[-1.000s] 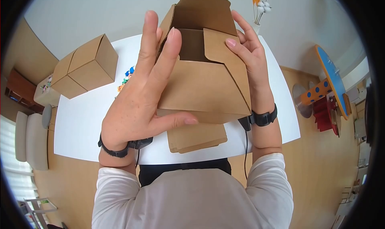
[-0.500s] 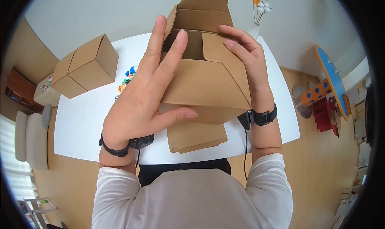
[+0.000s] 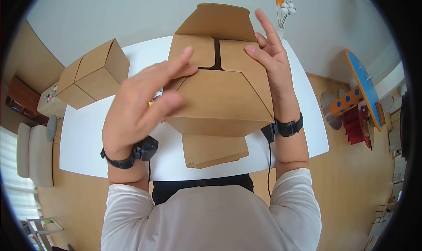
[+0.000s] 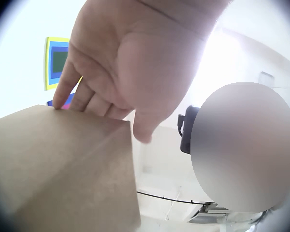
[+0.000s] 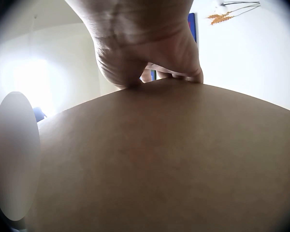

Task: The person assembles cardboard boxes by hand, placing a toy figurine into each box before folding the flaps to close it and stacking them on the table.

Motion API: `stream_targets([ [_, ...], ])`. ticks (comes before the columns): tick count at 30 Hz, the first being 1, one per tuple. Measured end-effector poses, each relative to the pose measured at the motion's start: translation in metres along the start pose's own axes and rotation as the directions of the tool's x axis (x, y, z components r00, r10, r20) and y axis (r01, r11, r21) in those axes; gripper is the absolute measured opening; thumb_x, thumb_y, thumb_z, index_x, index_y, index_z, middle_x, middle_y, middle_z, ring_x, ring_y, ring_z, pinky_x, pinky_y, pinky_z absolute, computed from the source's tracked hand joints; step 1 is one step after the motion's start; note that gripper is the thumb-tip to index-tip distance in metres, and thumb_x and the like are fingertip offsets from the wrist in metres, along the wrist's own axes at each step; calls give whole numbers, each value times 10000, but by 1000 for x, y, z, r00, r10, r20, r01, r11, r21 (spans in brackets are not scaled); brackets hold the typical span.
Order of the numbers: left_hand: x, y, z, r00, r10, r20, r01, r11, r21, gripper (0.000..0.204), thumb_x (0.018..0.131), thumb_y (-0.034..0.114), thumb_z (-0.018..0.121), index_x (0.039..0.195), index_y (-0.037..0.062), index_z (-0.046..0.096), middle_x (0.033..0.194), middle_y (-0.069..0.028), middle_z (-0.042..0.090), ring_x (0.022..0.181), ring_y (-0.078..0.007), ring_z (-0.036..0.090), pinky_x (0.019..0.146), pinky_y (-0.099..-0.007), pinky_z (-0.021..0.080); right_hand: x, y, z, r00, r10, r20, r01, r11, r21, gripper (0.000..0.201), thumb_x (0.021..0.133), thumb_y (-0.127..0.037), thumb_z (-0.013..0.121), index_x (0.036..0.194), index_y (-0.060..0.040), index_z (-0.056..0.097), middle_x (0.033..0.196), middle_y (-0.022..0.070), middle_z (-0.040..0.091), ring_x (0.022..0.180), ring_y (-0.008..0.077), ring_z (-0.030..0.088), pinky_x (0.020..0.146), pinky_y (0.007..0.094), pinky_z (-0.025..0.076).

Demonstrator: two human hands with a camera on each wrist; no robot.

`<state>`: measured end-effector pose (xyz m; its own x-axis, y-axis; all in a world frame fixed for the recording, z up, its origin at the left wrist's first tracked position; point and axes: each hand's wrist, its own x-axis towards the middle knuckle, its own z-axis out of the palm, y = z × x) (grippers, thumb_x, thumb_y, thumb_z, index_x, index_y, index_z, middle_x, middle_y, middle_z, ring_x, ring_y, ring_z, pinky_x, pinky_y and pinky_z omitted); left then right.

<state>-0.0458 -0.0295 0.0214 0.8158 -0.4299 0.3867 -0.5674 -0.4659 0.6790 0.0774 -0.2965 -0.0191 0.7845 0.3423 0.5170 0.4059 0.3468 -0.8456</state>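
Note:
A brown cardboard box (image 3: 220,97) stands before me in the head view. Both side flaps lie folded inward with a narrow dark gap between them, while the far flap (image 3: 215,20) stands raised. My left hand (image 3: 143,97), slightly blurred, is over the box's left side, fingers extended near the left flap (image 3: 200,51); in the left wrist view a fingertip meets the box's edge. My right hand (image 3: 277,62) holds the right side, thumb on the right flap (image 3: 235,57), index finger pointing up and the other fingers partly hidden behind the box.
A closed cardboard box (image 3: 94,73) stands at the table's left. Flat cardboard pieces (image 3: 215,152) lie at the near edge of the white table (image 3: 83,145). Small colourful items (image 3: 157,95) show behind my left hand. A vase with flowers (image 3: 281,30) stands at the back right.
The left flap has folded inward, narrowing the box's opening. My left hand has moved down and left from its upright pose. The right index finger has lifted off the box.

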Motion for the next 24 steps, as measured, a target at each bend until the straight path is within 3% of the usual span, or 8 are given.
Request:
stream_targets([
  [3,12,-26,2,970,89,-225,-80,996,51,618,894,167,652,1474,75,462,1421,-146,545,1267,-255,545,1029,-416,438,1,3,-2,998,-55,6,55,994,-96,512,907,-52,616,1405,10,519,1373,131,577,1272,207,522,1067,336,407],
  [5,31,-44,17,857,239,-457,-170,968,187,592,906,151,608,1476,79,465,1456,-141,511,1308,-251,512,1040,-394,428,1,4,-1,999,-47,18,48,997,-59,501,911,-51,609,1400,13,522,1378,132,573,1275,207,520,1069,337,405],
  [7,42,-53,32,848,45,-529,-164,970,-181,588,886,142,595,1460,81,485,1502,-140,453,1348,-253,469,1059,-383,409,0,4,1,999,-36,19,37,999,-39,489,913,-49,604,1393,11,529,1377,127,574,1272,206,521,1069,337,405],
  [8,46,-58,36,842,-59,-537,-165,919,-359,587,876,138,589,1453,81,495,1525,-139,424,1367,-254,447,1068,-377,400,0,4,2,999,-29,16,30,999,-39,483,913,-49,603,1388,9,536,1374,122,577,1268,205,522,1067,336,406],
  [12,50,-74,38,925,-86,-369,-170,777,-607,537,863,136,566,1395,71,540,1517,-123,412,1357,-246,436,1087,-377,376,-1,5,2,998,2,-64,-7,997,-74,374,916,-53,598,1283,14,622,1337,112,602,1228,203,543,1042,332,429],
  [14,48,-73,38,949,-92,-301,-148,714,-685,475,879,151,554,1345,64,579,1495,-114,427,1328,-241,455,1082,-372,377,1,8,-4,1000,22,17,-22,1000,-4,299,915,-45,582,1194,25,666,1308,113,617,1204,202,554,1023,332,443],
  [20,44,-61,40,927,-136,-350,-133,754,-644,266,925,258,618,1105,67,660,1394,-86,501,1228,-202,517,1044,-336,396,-1,9,-3,997,23,72,-23,1000,-4,239,913,-74,552,1052,37,711,1319,135,600,1194,214,561,1010,342,452],
  [24,38,-49,32,941,-182,-284,-16,817,-577,283,844,241,760,1040,83,630,1286,-56,536,1160,-174,538,992,-307,423,-2,4,-3,986,42,160,-47,999,28,281,903,-181,601,1061,24,710,1385,172,542,1221,242,542,1027,346,433],
])
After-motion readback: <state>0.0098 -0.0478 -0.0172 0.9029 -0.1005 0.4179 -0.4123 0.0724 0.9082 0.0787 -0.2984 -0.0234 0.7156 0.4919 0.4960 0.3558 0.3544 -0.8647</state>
